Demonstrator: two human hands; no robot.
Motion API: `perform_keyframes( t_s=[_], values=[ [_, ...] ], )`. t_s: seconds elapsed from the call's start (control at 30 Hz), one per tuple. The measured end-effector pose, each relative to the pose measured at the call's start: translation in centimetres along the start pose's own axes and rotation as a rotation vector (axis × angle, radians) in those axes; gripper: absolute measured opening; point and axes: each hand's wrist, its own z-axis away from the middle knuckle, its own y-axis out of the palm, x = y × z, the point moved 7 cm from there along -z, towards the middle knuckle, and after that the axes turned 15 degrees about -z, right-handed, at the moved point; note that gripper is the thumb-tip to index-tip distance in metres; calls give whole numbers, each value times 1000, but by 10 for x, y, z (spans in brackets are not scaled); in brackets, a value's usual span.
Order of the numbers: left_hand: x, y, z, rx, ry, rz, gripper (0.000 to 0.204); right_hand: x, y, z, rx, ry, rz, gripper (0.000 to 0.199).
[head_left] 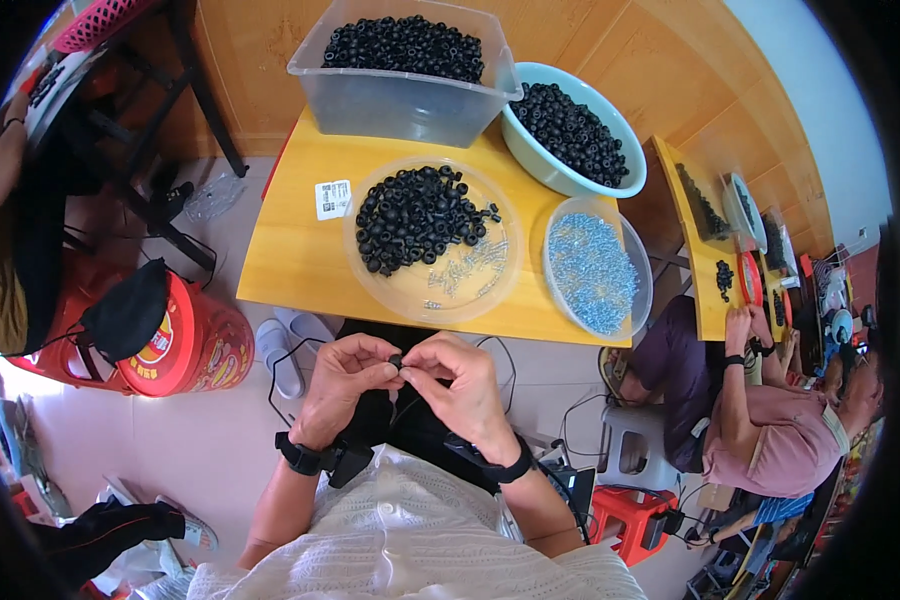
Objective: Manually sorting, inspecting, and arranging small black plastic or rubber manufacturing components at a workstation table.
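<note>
My left hand [342,385] and my right hand [465,385] meet in front of my chest, below the near edge of the yellow table [288,240]. Their fingertips pinch one small black rubber ring [395,361] between them. Whether a screw is in the ring I cannot tell. Just beyond the hands sits a clear round tray [432,292] holding a heap of black rings [410,215] and several small silver screws [470,265].
A clear bowl of silver screws [592,270] sits at the table's right. A clear bin [400,100] and a pale blue basin [625,180] hold more black rings. A red bucket [195,345] stands at the left. Another person [770,440] sits at the right, at a second table.
</note>
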Motion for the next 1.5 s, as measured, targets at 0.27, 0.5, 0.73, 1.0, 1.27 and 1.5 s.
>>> perform_keyframes(
  t_s=[0.27, 0.5, 0.73, 1.0, 1.27, 1.5],
  values=[
    [2, -9, 1, -12, 37, 167, 19, 26, 11, -9, 103, -108, 266, 16],
    [-7, -10, 6, 14, 67, 223, 17, 17, -110, -106, -271, -178, 886, 13],
    [-7, -14, 11, 37, 93, 240, 18, -16, -126, -155, -98, -14, 1205, 15],
    [-4, -13, 14, 35, 79, 258, 18, -25, -137, -148, -139, -69, 901, 11],
    [-12, -13, 7, -4, 67, 220, 19, -13, -111, -112, -139, 127, -28, 13],
    [-10, -21, 5, -21, 104, 279, 24, 1, -24, -63, 148, 157, -47, 18]
  ],
)
